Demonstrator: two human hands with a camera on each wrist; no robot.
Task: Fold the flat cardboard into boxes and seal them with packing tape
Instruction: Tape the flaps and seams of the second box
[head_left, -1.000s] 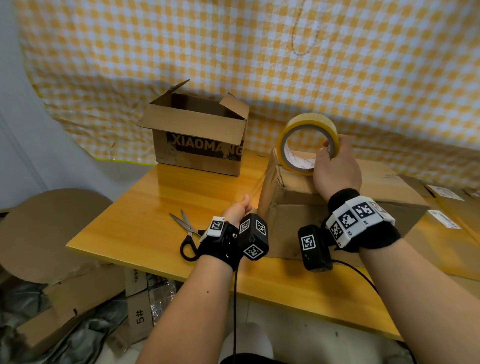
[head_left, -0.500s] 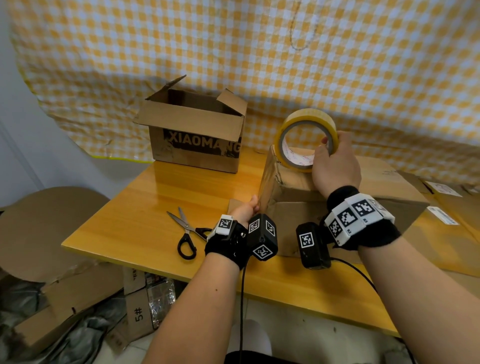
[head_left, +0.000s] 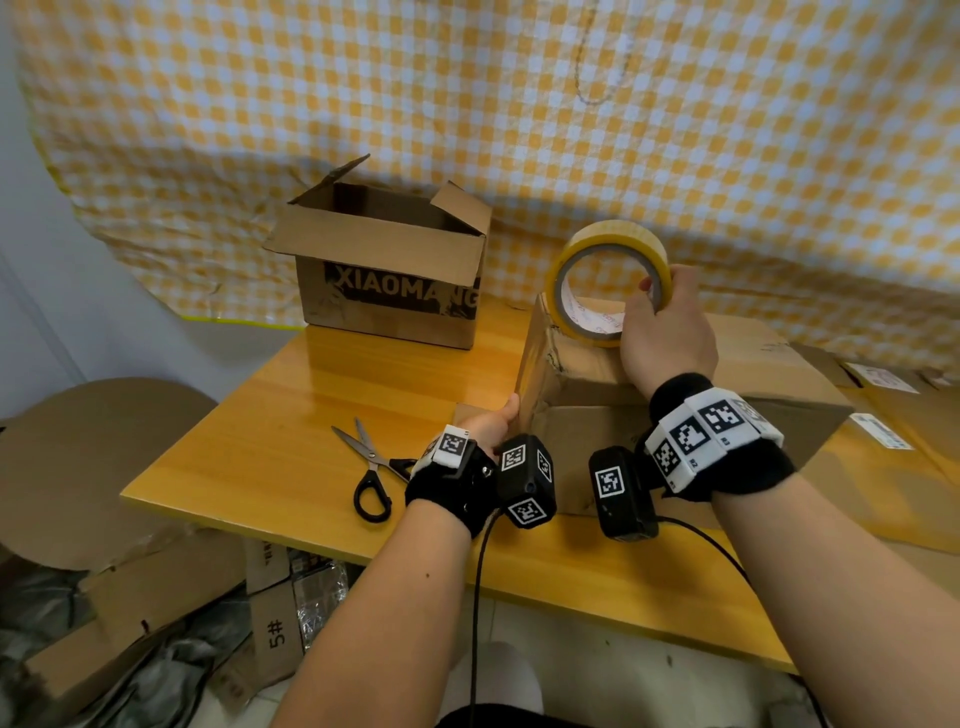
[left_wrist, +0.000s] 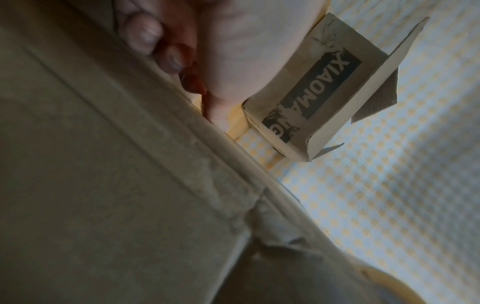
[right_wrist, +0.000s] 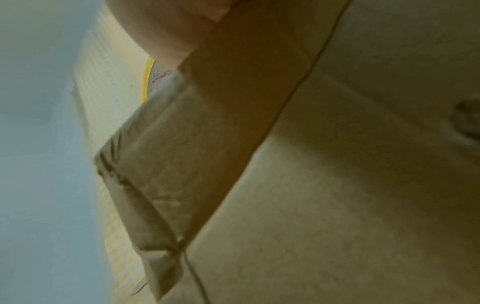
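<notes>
The closed cardboard box (head_left: 691, 384) lies on the wooden worktop (head_left: 291, 431), right of its middle, with a strip of tape (head_left: 527, 374) running down over its left end face. The yellow tape roll (head_left: 608, 283) stands on edge at the box's top left corner, and the right hand (head_left: 667, 338) has its grip clamped on the roll, fingers hooked through the core and thumb on the outer rim. The left hand (head_left: 493, 423) is low against the box's left end; in the left wrist view its fingers (left_wrist: 145, 37) are curled and its thumb presses the cardboard edge, though whether that grip pinches the tape strip I cannot tell. Just left of that hand lie black-handled scissors (head_left: 371, 467), blades parted. Further back stands an open printed box (head_left: 389, 291), flaps up, against a yellow checked cloth (head_left: 519, 104). Flattened cardboard sheets (head_left: 904, 447) lie at the worktop's right end.
</notes>
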